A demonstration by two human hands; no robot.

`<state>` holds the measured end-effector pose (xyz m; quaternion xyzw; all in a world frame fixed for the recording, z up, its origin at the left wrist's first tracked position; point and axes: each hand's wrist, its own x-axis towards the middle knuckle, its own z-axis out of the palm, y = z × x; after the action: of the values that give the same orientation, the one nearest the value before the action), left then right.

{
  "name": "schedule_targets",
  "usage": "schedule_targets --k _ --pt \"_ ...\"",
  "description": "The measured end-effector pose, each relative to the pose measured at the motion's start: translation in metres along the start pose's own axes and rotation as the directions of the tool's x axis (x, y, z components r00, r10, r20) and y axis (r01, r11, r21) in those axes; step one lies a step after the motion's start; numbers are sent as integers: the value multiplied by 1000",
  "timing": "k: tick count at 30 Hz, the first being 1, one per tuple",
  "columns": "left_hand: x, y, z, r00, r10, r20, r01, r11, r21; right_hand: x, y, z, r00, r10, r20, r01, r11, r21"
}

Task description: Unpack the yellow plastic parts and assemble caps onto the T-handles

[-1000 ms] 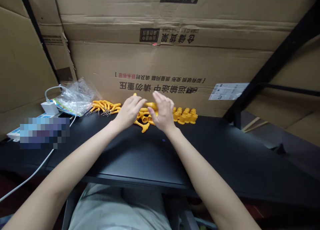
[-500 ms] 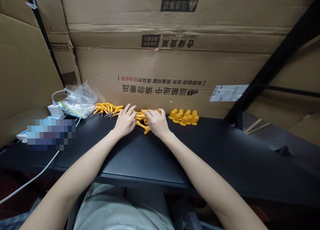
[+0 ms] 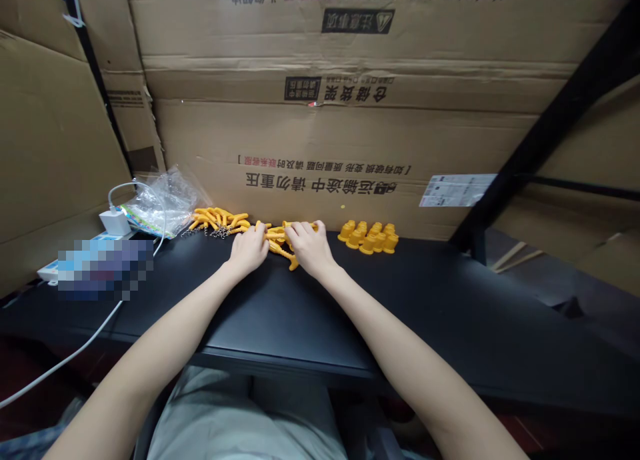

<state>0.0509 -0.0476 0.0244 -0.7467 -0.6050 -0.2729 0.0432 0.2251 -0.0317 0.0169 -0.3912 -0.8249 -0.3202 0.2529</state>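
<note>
A small heap of yellow plastic pieces lies on the black table near its far edge. My left hand rests on the heap's left side with its fingers curled over a piece, and a yellow tip pokes out above them. My right hand sits on the right side of the heap, fingers bent down and closed on the pieces. One T-shaped yellow piece sticks out between the two hands.
Several yellow caps stand in a cluster right of my hands. Yellow pieces with small chains lie to the left, beside a clear plastic bag and a white charger with its cable. Cardboard walls the back; a black post slants at right.
Both hands came down from above the heap onto it. The left fingers, spread half a second ago, have curled in. The view has shifted slightly downward.
</note>
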Motion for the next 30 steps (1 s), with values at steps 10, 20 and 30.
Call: schedule_targets --k 10,20,30 --pt "7 -18 -2 825 -148 545 534 518 -668 -15 86 -2 809 525 -264 -513 850 119" --pt "17 -33 14 896 -396 203 372 415 -831 -104 165 29 6 998 -65 -964 23 265" --pt "21 -32 12 897 -432 93 318 484 -815 -107 168 42 -25 986 163 -999 -30 30"
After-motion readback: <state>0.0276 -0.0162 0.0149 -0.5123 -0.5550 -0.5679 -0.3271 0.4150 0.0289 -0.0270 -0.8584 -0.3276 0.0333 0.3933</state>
